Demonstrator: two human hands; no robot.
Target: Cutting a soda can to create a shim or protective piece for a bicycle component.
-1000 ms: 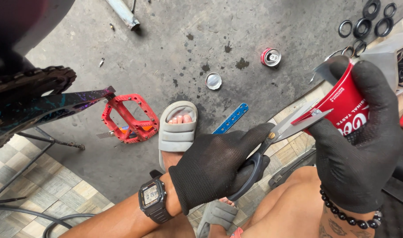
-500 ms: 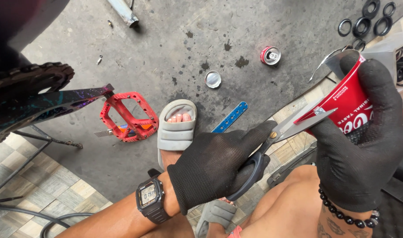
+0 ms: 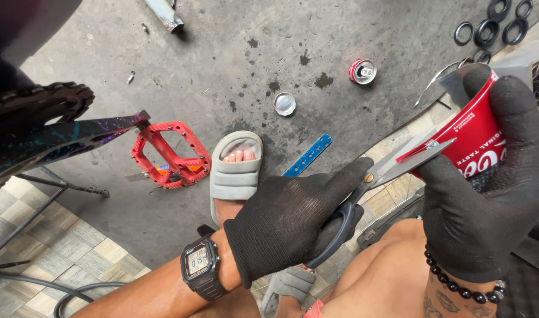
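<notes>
Steel scissors with dark handles [image 3: 393, 171] point up-right, blades into cut red aluminium can [image 3: 478, 138]. Left hand [image 3: 293, 221] grips scissor handles; right hand [image 3: 487, 194] wraps can.

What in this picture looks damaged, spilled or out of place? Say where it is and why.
The red can in the right hand is cut open, its wall flattened into sheet, with the scissors in the left hand biting into it. Its severed top and base lie apart on the concrete floor, among dark stains.
</notes>
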